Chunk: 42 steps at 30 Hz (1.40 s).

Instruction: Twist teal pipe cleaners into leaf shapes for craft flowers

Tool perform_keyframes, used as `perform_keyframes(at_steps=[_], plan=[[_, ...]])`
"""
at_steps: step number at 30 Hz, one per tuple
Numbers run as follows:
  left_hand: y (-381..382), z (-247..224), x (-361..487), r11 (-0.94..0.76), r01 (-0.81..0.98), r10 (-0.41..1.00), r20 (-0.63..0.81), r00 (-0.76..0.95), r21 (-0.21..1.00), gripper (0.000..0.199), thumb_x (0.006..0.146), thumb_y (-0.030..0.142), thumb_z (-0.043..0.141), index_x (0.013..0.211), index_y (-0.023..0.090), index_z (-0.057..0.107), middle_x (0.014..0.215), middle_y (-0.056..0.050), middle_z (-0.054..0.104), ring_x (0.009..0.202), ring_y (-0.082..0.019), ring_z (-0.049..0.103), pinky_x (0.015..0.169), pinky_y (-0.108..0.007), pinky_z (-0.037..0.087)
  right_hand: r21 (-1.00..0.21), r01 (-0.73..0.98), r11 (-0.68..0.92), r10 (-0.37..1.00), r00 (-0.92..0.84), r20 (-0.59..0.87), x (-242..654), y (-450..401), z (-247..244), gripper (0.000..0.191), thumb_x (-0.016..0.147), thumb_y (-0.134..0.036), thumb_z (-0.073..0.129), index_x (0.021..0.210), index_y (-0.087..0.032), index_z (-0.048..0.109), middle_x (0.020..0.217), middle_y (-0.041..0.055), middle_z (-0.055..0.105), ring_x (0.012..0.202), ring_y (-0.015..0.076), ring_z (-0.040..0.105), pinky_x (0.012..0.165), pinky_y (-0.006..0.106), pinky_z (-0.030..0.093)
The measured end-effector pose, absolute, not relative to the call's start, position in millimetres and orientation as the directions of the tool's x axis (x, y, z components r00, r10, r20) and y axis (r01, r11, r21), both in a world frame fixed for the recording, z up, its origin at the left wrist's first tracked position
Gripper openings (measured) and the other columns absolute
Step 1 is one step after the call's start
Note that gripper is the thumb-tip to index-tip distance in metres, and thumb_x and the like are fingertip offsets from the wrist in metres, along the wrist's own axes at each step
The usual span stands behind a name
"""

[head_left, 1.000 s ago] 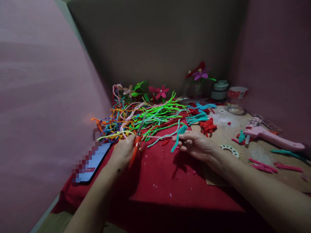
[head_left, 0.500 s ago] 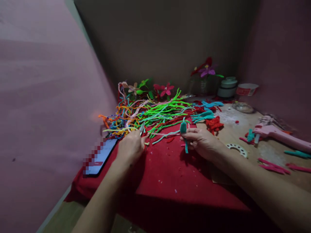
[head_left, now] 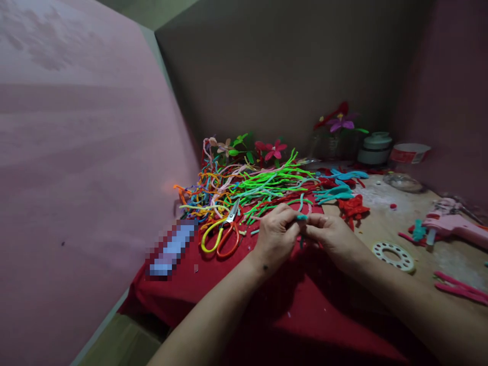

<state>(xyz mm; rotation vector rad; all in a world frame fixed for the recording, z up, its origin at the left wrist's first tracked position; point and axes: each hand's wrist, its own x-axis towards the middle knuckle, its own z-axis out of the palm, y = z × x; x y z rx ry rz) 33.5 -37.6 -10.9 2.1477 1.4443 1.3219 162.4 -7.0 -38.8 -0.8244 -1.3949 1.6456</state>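
Between my fingertips is a small teal pipe cleaner piece (head_left: 302,217), mostly covered by the fingers. My left hand (head_left: 276,234) pinches it from the left. From the right, the thumb and fingers of my right hand (head_left: 331,235) close on the same piece. A dark teal end hangs just below the fingers. Left of my hands, scissors (head_left: 230,223) with one yellow and one red handle lie on the red cloth (head_left: 224,284), blades pointing away. Behind my hands spreads a pile of green pipe cleaners (head_left: 272,180), with other colours at its left.
A phone (head_left: 173,249) lies at the left. Pipe-cleaner flowers (head_left: 275,149) stand at the back. On the right are teal pieces (head_left: 335,192), red pieces (head_left: 351,207), a white ring with holes (head_left: 393,256), a pink glue gun (head_left: 453,226), a jar (head_left: 375,148) and a cup (head_left: 409,152).
My left hand has let go of the scissors, which now lie on the cloth, and moved right to the teal piece in my right hand. The view has shifted left.
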Motion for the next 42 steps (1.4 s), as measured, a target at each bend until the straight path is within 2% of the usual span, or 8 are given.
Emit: perform_keyframes(at_steps=[7, 17, 22, 26, 31, 36, 39, 42], plan=[[-38.1, -9.6, 31.6, -0.449, 0.424, 0.870, 0.494, 0.006, 0.786, 0.013, 0.073, 0.015, 0.056, 0.060, 0.016, 0.060, 0.064, 0.000, 0.051, 0.063, -0.010, 0.049, 0.059, -0.022, 0.040, -0.991, -0.127, -0.046, 0.882, -0.470, 0.019, 162.0, -8.7, -36.5, 0.023, 0.058, -0.035, 0.069, 0.059, -0.014, 0.058, 0.057, 0.0006, 0.055, 0.052, 0.0099, 0.044, 0.052, 0.024, 0.034], [-40.5, -5.0, 24.2, -0.645, 0.617, 0.661, 0.734, 0.155, 0.451, 0.012, 0.078, 0.014, 0.052, 0.080, 0.016, 0.063, 0.077, -0.005, 0.058, 0.071, -0.012, 0.055, 0.066, -0.022, 0.045, -0.987, -0.163, -0.008, 0.873, -0.482, 0.072, 157.5, -13.1, -33.7, 0.024, 0.064, -0.036, 0.064, 0.058, -0.013, 0.058, 0.052, -0.0007, 0.053, 0.047, 0.0069, 0.039, 0.047, 0.022, 0.028], [-37.0, 2.1, 22.0, -0.630, 0.638, 0.641, 0.761, 0.105, 0.443, 0.011, 0.080, 0.017, 0.051, 0.079, 0.017, 0.063, 0.078, -0.004, 0.058, 0.073, -0.012, 0.055, 0.067, -0.022, 0.044, -0.995, -0.089, -0.034, 0.862, -0.507, 0.016, 158.2, -14.7, -32.1, 0.028, 0.068, -0.041, 0.060, 0.061, -0.013, 0.057, 0.054, 0.0021, 0.059, 0.041, 0.0059, 0.036, 0.043, 0.022, 0.023], [-28.8, 10.4, 21.7, -0.622, 0.594, 0.658, 0.751, 0.044, 0.510, 0.011, 0.079, 0.018, 0.052, 0.075, 0.017, 0.062, 0.076, -0.003, 0.057, 0.071, -0.011, 0.053, 0.066, -0.022, 0.043, -0.993, -0.104, -0.061, 0.861, -0.508, 0.000, 160.0, -13.4, -33.4, 0.027, 0.068, -0.039, 0.062, 0.061, -0.015, 0.053, 0.054, 0.0013, 0.059, 0.040, 0.0058, 0.037, 0.042, 0.022, 0.023], [-19.1, 5.1, 24.4, -0.471, 0.467, 0.839, 0.544, -0.025, 0.748, 0.009, 0.074, 0.024, 0.057, 0.077, 0.017, 0.061, 0.072, -0.001, 0.054, 0.065, -0.011, 0.050, 0.059, -0.022, 0.040, -0.975, -0.192, -0.110, 0.890, -0.455, -0.011, 161.5, -8.6, -36.9, 0.027, 0.063, -0.038, 0.067, 0.060, -0.015, 0.053, 0.052, -0.0004, 0.057, 0.041, 0.0056, 0.038, 0.042, 0.021, 0.023], [-19.9, -10.0, 30.6, -0.347, 0.531, 0.919, 0.392, 0.029, 0.773, 0.024, 0.073, 0.021, 0.053, 0.050, 0.015, 0.050, 0.056, 0.003, 0.044, 0.055, -0.008, 0.042, 0.053, -0.021, 0.034, -0.974, -0.208, -0.083, 0.917, -0.398, 0.007, 159.1, -6.2, -40.3, 0.026, 0.064, -0.035, 0.064, 0.055, -0.015, 0.052, 0.048, -0.0012, 0.054, 0.038, 0.0049, 0.036, 0.040, 0.021, 0.023], [-20.4, -10.6, 32.9, -0.299, 0.483, 0.940, 0.341, 0.000, 0.823, 0.025, 0.070, 0.020, 0.053, 0.047, 0.015, 0.045, 0.051, 0.004, 0.040, 0.051, -0.007, 0.038, 0.049, -0.020, 0.031, -0.972, -0.207, -0.109, 0.918, -0.395, -0.018, 157.2, -6.0, -41.3, 0.021, 0.067, -0.031, 0.060, 0.056, -0.015, 0.050, 0.046, -0.0020, 0.053, 0.034, 0.0044, 0.033, 0.037, 0.020, 0.020], [-16.8, -5.0, 32.7, -0.159, 0.345, 0.984, 0.177, -0.021, 0.925, 0.022, 0.071, 0.026, 0.053, 0.052, 0.015, 0.048, 0.044, 0.006, 0.041, 0.041, -0.006, 0.035, 0.042, -0.020, 0.028, -0.963, -0.215, -0.163, 0.891, -0.451, -0.050, 156.2, -6.0, -42.5, 0.017, 0.066, -0.029, 0.059, 0.059, -0.016, 0.050, 0.046, -0.0027, 0.055, 0.033, 0.0047, 0.035, 0.035, 0.019, 0.022]])
